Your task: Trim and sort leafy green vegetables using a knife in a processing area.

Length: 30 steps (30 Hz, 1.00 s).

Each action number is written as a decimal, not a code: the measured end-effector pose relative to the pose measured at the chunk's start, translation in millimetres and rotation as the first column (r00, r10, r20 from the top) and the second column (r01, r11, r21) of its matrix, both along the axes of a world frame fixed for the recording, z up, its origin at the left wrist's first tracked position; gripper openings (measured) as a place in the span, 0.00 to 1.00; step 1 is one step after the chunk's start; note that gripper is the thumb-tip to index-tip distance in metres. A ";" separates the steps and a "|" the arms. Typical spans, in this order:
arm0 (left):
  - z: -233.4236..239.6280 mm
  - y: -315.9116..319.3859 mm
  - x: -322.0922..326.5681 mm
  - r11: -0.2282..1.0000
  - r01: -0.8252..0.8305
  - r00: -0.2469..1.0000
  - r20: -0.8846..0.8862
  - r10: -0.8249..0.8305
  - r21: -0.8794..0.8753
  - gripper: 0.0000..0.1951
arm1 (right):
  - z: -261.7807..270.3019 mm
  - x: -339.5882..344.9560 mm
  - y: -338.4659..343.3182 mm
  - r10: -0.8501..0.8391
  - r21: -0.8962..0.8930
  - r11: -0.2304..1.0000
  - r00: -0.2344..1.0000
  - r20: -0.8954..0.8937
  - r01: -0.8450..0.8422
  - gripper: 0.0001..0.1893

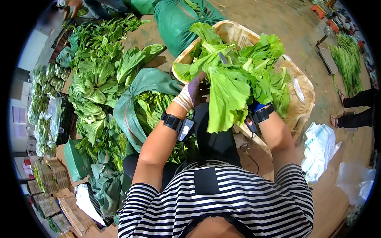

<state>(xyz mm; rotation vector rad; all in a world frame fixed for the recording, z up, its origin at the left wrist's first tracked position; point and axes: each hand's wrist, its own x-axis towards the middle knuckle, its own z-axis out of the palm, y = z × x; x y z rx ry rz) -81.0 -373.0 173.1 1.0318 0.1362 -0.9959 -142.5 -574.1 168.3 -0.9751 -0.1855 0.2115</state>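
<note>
My left hand (195, 86), in a purple glove with pale wraps at the wrist, is at the left side of a bunch of leafy mustard-type greens (229, 98). Its fingertips are hidden, so I cannot tell its grip. A small grey piece (222, 58) shows among the leaves; what it is remains unclear. My right hand (258, 106), in a blue glove, grips the bunch from the right, mostly covered by leaves. The greens are over the near side of a worn cream plastic crate (303, 92), with more greens (208, 34) in it. Both wrists carry strapped devices.
Left of my legs stands an open green sack (125, 116) of greens. A large heap of leafy greens (98, 74) lies beyond it. Tied green sacks (175, 26) stand ahead. White plastic bags (318, 151) lie at right. Another person's legs (358, 110) are at far right; someone bends at upper left.
</note>
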 end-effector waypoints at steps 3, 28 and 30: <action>5.1 -4.6 6.7 0.997 -0.002 0.999 -0.051 0.006 0.083 0.19 | -4.9 -1.4 -3.0 -0.017 0.042 0.999 0.997 -0.072 0.020 0.22; 14.2 -30.3 39.9 0.796 0.049 0.432 0.706 -0.561 0.603 0.15 | 33.1 -37.5 -99.7 0.104 0.198 0.980 0.865 -0.492 -0.005 0.23; 10.1 7.4 58.2 0.781 -0.169 0.454 0.750 -0.480 0.602 0.16 | 39.6 -41.8 -73.0 0.118 0.367 0.930 0.961 -0.251 -0.018 0.23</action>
